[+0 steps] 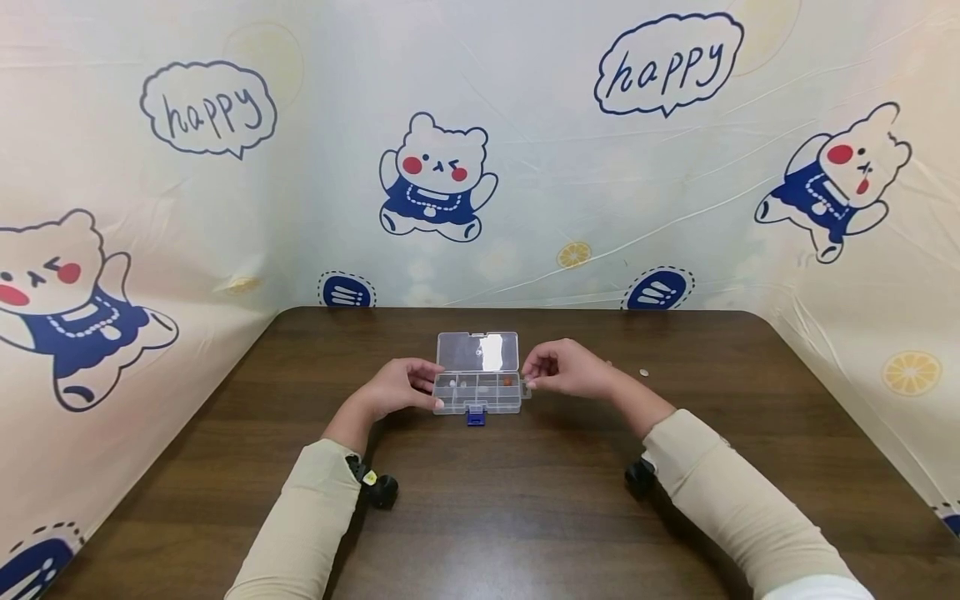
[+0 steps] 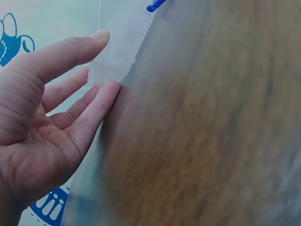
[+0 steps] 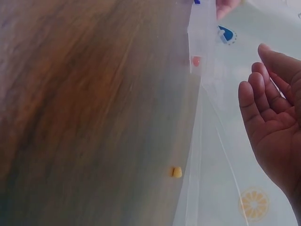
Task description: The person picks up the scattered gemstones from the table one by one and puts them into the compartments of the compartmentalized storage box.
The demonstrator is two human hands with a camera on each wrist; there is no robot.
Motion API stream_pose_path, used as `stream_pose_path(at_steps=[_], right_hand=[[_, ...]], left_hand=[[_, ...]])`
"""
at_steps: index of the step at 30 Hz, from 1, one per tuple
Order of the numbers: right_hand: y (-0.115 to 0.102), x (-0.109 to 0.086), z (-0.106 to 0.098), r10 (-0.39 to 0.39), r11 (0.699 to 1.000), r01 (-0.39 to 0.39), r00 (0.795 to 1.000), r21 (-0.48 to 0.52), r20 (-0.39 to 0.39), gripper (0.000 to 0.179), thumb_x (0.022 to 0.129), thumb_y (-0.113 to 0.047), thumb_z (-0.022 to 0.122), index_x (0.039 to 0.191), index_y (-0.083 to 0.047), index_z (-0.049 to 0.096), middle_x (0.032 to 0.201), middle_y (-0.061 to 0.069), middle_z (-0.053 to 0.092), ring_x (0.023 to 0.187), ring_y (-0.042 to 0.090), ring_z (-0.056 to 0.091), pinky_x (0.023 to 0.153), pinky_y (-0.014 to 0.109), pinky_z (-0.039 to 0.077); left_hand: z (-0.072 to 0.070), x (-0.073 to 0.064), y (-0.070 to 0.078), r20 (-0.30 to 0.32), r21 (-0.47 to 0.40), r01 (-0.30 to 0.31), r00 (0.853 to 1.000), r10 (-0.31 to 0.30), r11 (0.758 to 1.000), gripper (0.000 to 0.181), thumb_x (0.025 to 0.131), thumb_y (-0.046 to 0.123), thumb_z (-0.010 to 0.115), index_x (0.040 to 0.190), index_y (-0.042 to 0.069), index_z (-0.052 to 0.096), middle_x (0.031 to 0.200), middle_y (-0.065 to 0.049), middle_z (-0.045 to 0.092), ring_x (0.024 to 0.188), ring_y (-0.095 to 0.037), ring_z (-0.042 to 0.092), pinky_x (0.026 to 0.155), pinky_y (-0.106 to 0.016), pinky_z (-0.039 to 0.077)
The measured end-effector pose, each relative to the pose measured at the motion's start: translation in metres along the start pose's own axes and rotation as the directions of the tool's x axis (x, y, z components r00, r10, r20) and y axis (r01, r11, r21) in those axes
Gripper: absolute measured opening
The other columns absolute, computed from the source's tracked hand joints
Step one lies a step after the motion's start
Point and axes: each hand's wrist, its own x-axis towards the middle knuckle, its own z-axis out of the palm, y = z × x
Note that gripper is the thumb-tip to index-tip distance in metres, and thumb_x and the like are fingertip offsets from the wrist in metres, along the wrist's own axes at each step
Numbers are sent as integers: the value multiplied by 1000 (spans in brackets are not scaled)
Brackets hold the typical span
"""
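A clear plastic compartment box [image 1: 477, 404] lies on the table with its lid [image 1: 461, 352] raised at the back and a blue latch [image 1: 476, 417] at the front. Small whitish pieces [image 1: 453, 383] sit in its left compartments and an orange-red piece [image 1: 507, 381] in a right one. My left hand [image 1: 397, 387] holds the box's left end, thumb in front and fingers behind. Beside the right end is my right hand [image 1: 566, 368], its fingers loosely bent. Nothing shows between them in the right wrist view, where a small yellow piece [image 3: 177, 172] lies on the table.
A tiny pale piece [image 1: 643, 372] lies on the brown wooden table [image 1: 480, 508], right of the box. Another small piece [image 1: 609, 362] is partly hidden by my right wrist. A printed cloth [image 1: 525, 183] with bears hangs round the table's back and sides.
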Motion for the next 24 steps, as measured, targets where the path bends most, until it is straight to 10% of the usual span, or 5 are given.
stream_pose_path(at_steps=[24], right_hand=[[2,21,16,-53,999,54,989,-3,134,10,86,-9,76,92,-8,68,80,-4,63,73,12,57,68,26,51]], left_hand=[[0,0,1,3,-10,-5,1000,5,1000,62,70,13,89,126,6,63,114,-12,62,100,-25,59,90,-36,52]])
